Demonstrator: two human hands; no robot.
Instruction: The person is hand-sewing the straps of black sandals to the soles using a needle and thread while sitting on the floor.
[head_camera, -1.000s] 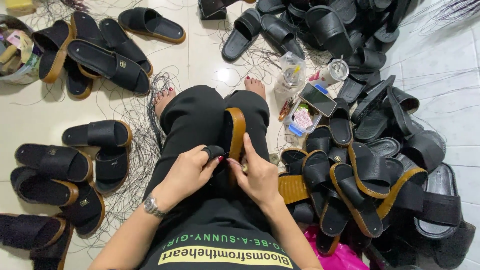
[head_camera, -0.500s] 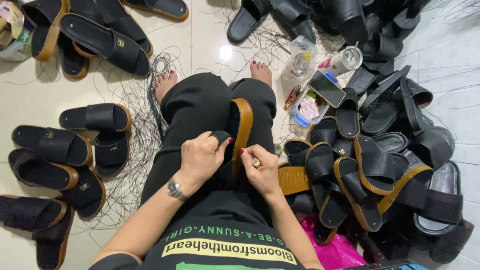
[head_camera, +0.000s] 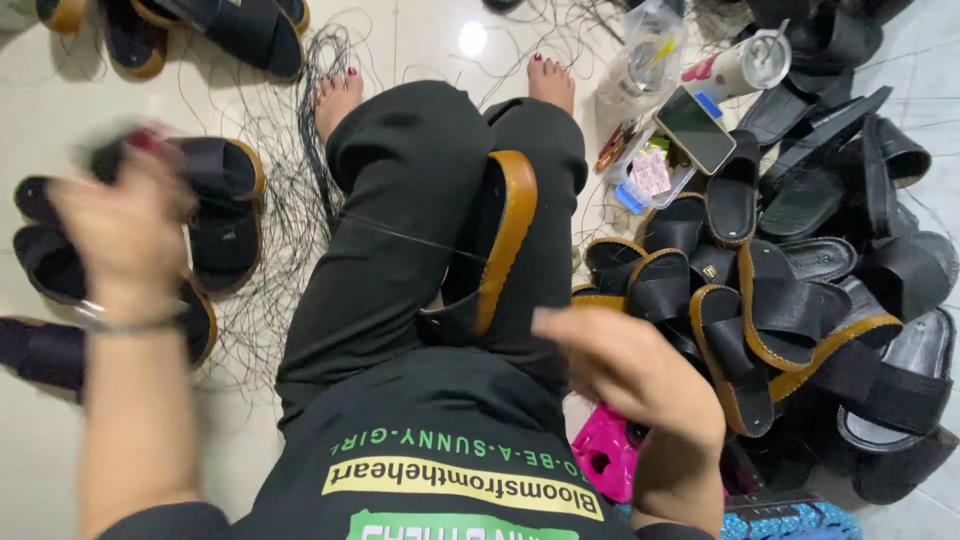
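Floor (head_camera: 60, 440): glossy cream tiles, lamp glare (head_camera: 472, 38) at 12 o'clock; grey tiles (head_camera: 925, 70) at 2 o'clock.

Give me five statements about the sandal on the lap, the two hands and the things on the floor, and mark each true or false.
1. A black sandal with a tan edge lies on the lap between the legs. True.
2. The left hand is pressed flat on that sandal. False: it is raised out to the side, apart from the sandal, blurred.
3. A thin thread runs across the thigh to the sandal. True.
4. The right hand holds the phone. False: the phone lies on the floor by the plastic box.
5. The pile of sandals lies on the person's right. True.
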